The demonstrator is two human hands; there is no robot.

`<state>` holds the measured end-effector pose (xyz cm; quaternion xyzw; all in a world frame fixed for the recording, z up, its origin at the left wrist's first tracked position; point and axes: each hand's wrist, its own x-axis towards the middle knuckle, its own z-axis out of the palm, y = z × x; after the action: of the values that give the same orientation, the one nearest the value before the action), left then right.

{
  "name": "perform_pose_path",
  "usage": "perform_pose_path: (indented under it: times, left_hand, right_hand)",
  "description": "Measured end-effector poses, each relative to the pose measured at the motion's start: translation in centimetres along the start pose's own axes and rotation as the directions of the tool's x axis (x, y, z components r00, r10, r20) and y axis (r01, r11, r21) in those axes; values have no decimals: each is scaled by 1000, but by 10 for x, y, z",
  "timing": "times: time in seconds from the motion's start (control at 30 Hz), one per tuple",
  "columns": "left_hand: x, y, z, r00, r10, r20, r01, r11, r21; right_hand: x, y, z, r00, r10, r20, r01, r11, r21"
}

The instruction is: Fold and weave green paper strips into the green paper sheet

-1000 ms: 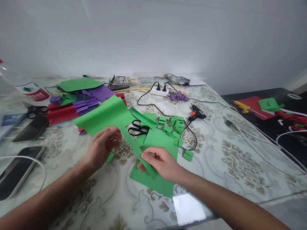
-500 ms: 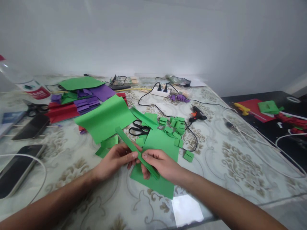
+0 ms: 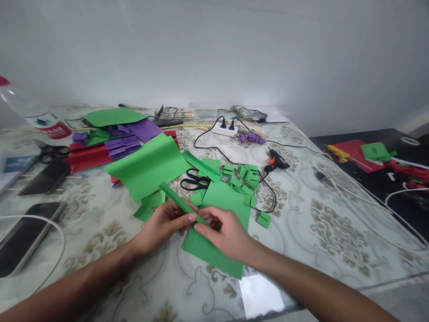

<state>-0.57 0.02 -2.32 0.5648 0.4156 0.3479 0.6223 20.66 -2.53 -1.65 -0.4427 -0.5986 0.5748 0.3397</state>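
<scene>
A folded strip of green paper point(image 3: 176, 197) slants between my two hands above the table. My left hand point(image 3: 169, 219) pinches it near the middle, thumb on top. My right hand point(image 3: 224, 230) grips it lower down, thumb and fingers closed around the strip; its lower end is hidden behind that hand. Underneath lies a flat green sheet point(image 3: 231, 259). Just beyond my hands are black-handled scissors point(image 3: 194, 180), their blades covered by green paper. Small folded green pieces point(image 3: 248, 176) are heaped to the right of them.
A larger curled green sheet point(image 3: 150, 165) lies ahead on the left, by purple and red paper point(image 3: 89, 156). A black glue gun point(image 3: 276, 160) and its cord lie right of the pieces. A power strip point(image 3: 224, 129) stands behind. Phones point(image 3: 28, 235) and a bottle point(image 3: 47, 120) are at left.
My right hand has shifted its hold on the strip, its fingers now curled around it and covering the lower end that showed before. My left hand stays nearly in place.
</scene>
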Motion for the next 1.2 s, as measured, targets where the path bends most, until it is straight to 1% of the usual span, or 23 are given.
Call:
perform_pose_path:
  times: [0.1, 0.17, 0.3, 0.47, 0.53, 0.57, 0.67, 0.77, 0.9, 1.03, 1.2]
  left_hand:
    - [1, 0, 1, 1000, -2, -15, 2, 1000, 25]
    - [1, 0, 1, 1000, -2, -28, 3, 999, 37]
    - [2, 1, 1, 999, -1, -46, 4, 999, 49]
    - [0, 3, 2, 999, -6, -42, 10, 997, 75]
    - [-1, 3, 2, 999, 1, -44, 2, 998, 63]
    - [-1, 3, 2, 999, 8, -41, -6, 998, 55]
    - [-2, 3, 3, 1000, 23, -4, -23, 999, 46]
    - [-3, 4, 3, 999, 34, 40, -36, 998, 42]
    - [-3, 8, 4, 996, 10, 84, -14, 999, 47]
    - [-4, 10, 5, 997, -15, 70, 14, 1000, 12]
    - [-3, 8, 7, 997, -26, 78, 29, 999, -39]
  right_hand:
    - [0, -1, -1, 997, -46, -56, 38, 991, -129]
    - [0, -2, -2, 993, -73, -91, 55, 981, -185]
    - [0, -6, -2, 988, -110, -110, 86, 977, -197]
    - [0, -6, -3, 979, -146, -141, 115, 971, -212]
    - [0, -5, -3, 986, -103, -131, 84, 986, -144]
    - [1, -5, -2, 992, -59, -108, 50, 995, -81]
    - [2, -7, -1, 996, 86, 27, -89, 986, 142]
    - [2, -10, 0, 983, 142, 115, -167, 952, 257]
    - [2, -12, 0, 978, 163, 132, -194, 939, 283]
    - [3, -8, 1, 976, 183, 117, -209, 937, 280]
    - [3, -3, 3, 972, 189, 138, -221, 935, 277]
